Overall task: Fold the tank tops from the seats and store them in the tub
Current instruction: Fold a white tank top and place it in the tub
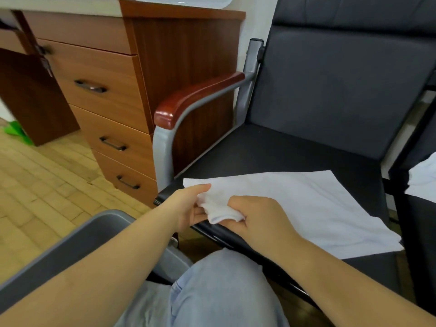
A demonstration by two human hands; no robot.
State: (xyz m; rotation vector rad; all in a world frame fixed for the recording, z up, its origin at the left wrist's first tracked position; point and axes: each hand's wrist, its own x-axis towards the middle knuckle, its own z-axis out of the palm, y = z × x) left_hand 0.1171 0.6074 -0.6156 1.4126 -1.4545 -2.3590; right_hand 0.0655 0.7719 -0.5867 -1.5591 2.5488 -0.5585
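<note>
Both hands (188, 206) (254, 215) pinch white tank top (295, 199) on seat (271, 152)

A dark padded chair seat (278, 156) carries a white tank top (306, 204), spread mostly flat, its near edge hanging just over the seat's front. A second dark seat (422, 223) stands just beside it on the right, with another white garment (424, 180) lying on it, partly cut off. Both chairs stand on a wood-block floor (47, 185).
</note>
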